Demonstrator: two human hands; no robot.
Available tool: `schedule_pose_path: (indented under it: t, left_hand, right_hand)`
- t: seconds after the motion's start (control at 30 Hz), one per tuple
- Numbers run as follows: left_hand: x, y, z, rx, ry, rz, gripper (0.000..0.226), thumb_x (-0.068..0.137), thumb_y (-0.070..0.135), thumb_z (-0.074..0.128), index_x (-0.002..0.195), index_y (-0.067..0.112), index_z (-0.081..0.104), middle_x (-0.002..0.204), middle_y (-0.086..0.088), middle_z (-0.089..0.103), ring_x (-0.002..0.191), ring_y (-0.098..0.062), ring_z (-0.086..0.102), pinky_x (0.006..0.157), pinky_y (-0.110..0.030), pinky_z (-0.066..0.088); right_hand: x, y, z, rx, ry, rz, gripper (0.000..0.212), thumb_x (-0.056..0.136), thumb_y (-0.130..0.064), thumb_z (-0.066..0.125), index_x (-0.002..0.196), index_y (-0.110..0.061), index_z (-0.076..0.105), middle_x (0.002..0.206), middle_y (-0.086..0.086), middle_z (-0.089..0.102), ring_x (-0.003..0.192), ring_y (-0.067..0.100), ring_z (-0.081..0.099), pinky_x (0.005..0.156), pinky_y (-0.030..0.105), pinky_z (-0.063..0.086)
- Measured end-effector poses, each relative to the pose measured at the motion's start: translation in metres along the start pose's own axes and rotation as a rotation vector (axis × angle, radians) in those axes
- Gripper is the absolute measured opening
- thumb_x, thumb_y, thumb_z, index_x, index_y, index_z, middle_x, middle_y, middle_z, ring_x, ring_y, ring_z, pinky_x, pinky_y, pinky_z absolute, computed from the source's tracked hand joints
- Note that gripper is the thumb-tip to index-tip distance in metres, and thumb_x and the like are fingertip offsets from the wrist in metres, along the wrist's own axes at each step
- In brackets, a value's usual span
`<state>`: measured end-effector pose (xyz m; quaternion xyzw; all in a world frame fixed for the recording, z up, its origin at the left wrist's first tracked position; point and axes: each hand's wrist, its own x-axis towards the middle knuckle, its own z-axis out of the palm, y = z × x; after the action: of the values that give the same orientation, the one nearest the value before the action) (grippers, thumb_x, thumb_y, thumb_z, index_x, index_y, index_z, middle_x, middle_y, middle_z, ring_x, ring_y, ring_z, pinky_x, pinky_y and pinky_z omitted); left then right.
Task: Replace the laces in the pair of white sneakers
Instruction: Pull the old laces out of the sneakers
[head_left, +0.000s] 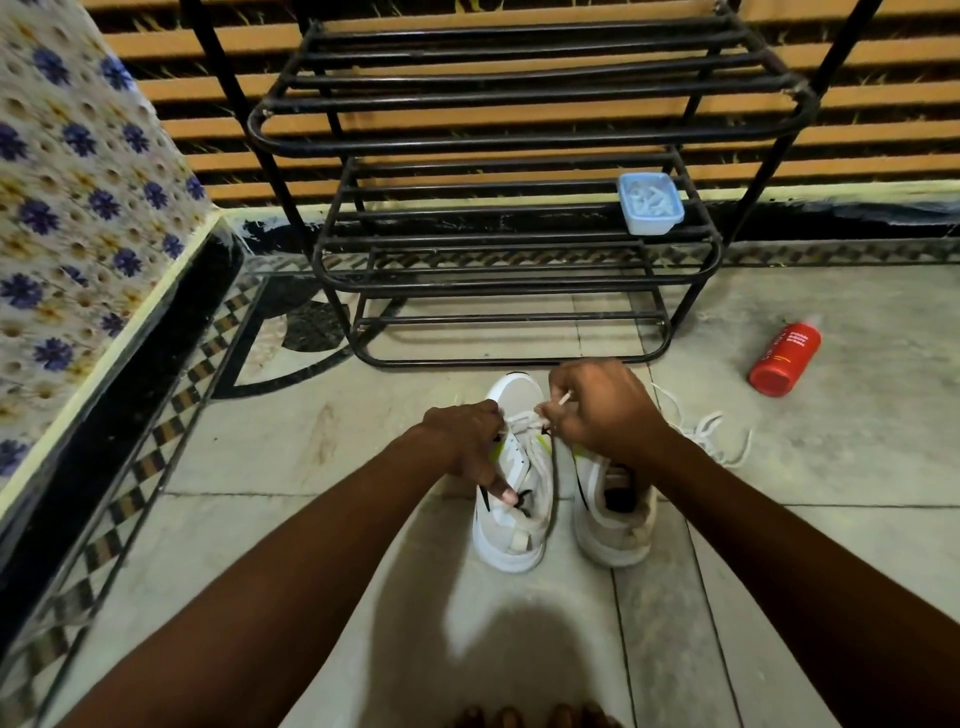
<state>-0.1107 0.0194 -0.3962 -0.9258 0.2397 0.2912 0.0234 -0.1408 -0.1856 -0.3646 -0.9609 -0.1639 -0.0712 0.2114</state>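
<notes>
Two white sneakers stand side by side on the floor, toes pointing away from me. My left hand (467, 441) grips the left sneaker (511, 519) at its eyelet area, thumb pointing down toward the tongue. My right hand (597, 410) pinches the tip of a white lace (563, 399) above the same shoe's eyelets, covering the front of the right sneaker (613, 525). A loose white lace (711, 431) lies on the floor to the right of the shoes.
A black metal shoe rack (519, 249) stands just beyond the shoes, holding a pale blue plastic tub (649, 202). A red bottle (784, 358) lies on the tiles at right. A flower-patterned cloth (78, 218) covers furniture at left. My toes (535, 717) show at the bottom edge.
</notes>
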Motion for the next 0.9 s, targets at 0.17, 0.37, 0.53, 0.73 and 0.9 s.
schedule_pose_path:
  t: [0.17,0.37,0.53,0.73,0.9]
  left_hand:
    - [0.001,-0.002,0.002,-0.022,0.027,0.016,0.095,0.058,0.081,0.078,0.129,0.023,0.053,0.124,0.010,0.046,0.119,-0.021,0.055,0.080,-0.035,0.040]
    - [0.001,-0.002,0.003,-0.055,0.022,0.023,0.093,0.060,0.079,0.079,0.129,0.023,0.053,0.125,0.009,0.045,0.119,-0.020,0.054,0.082,-0.035,0.042]
    - [-0.002,-0.004,0.006,-0.066,0.029,0.036,0.095,0.059,0.082,0.077,0.130,0.024,0.052,0.133,0.009,0.044,0.126,-0.020,0.050,0.098,-0.044,0.049]
    - [-0.001,-0.009,0.007,-0.091,0.077,0.066,0.088,0.058,0.080,0.079,0.118,0.021,0.056,0.121,0.007,0.049,0.113,-0.019,0.055,0.095,-0.042,0.051]
    - [0.004,-0.019,0.019,-0.479,0.200,0.038,0.059,0.082,0.018,0.086,0.129,-0.001,0.058,0.129,-0.015,0.062,0.121,-0.030,0.061,0.107,-0.043,0.047]
  right_hand:
    - [-0.016,-0.009,0.009,0.072,0.093,0.172,0.030,0.069,-0.024,0.076,0.056,-0.013,0.052,0.052,-0.002,0.051,0.057,0.022,0.051,0.055,0.029,0.036]
    - [0.005,0.005,-0.043,0.448,0.289,0.315,0.020,0.062,-0.009,0.062,0.054,-0.017,0.045,0.047,-0.003,0.039,0.047,0.017,0.041,0.048,0.030,0.037]
    - [-0.001,-0.009,-0.015,0.310,0.008,0.275,0.020,0.076,-0.019,0.077,0.068,-0.019,0.059,0.057,-0.011,0.059,0.054,0.006,0.059,0.058,0.021,0.045]
    - [-0.015,-0.008,0.026,0.215,-0.089,0.154,0.009,0.080,-0.012,0.068,0.088,-0.014,0.068,0.087,-0.002,0.057,0.089,0.022,0.060,0.075,0.024,0.039]
    - [-0.033,-0.025,0.046,0.161,-0.009,0.160,0.014,0.084,-0.008,0.064,0.096,-0.001,0.067,0.100,0.016,0.057,0.091,0.034,0.058,0.085,0.037,0.045]
